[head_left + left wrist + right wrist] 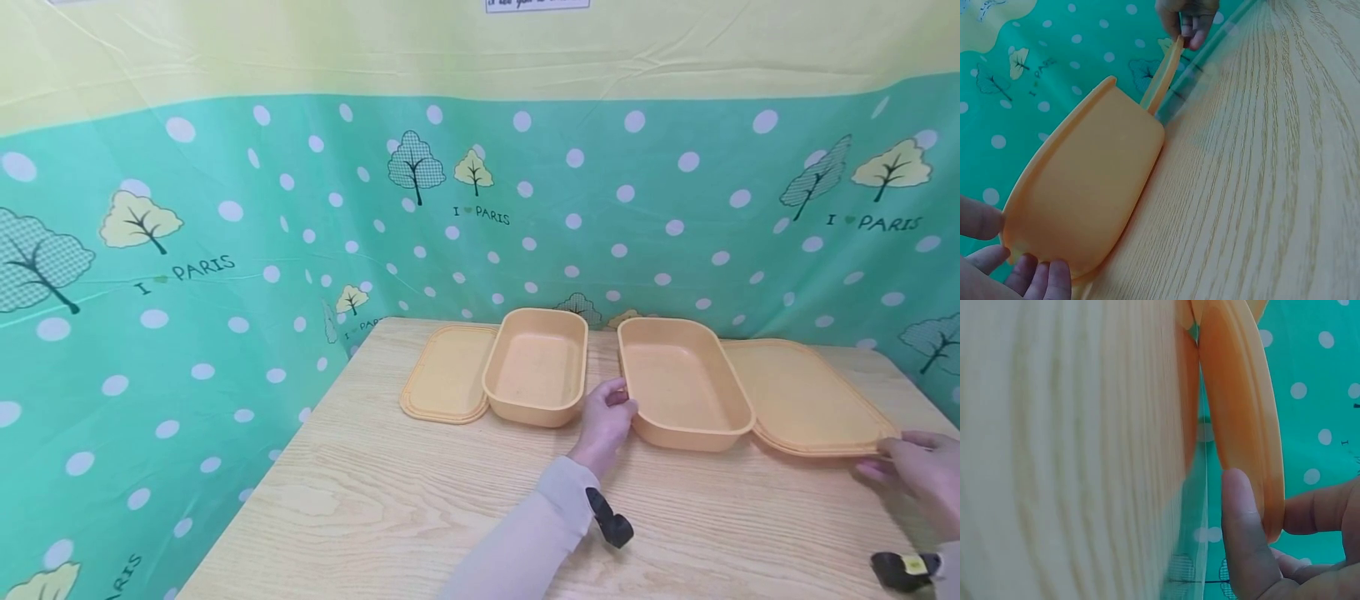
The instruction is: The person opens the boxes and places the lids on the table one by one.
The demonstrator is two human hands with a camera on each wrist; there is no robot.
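My left hand (pixel 606 421) grips the left side of the larger peach-orange plastic food container (pixel 682 379), thumb and fingers spread about its wall in the left wrist view. That container (pixel 1091 181) is lidless and stands upright on the table. At the right, my right hand (pixel 918 471) pinches the near right corner of the larger lid (pixel 810 400) between thumb and fingers. In the right wrist view the lid (pixel 1241 406) tilts, its held end raised off the tabletop. Its left edge lies right beside the container.
A smaller lidless container (pixel 538 362) of the same colour stands to the left. Its matching lid (pixel 450 375) lies flat beside it. Everything is on a wood-grain table (pixel 390 500), backed by a green dotted curtain (pixel 465 250) along the far and left sides.
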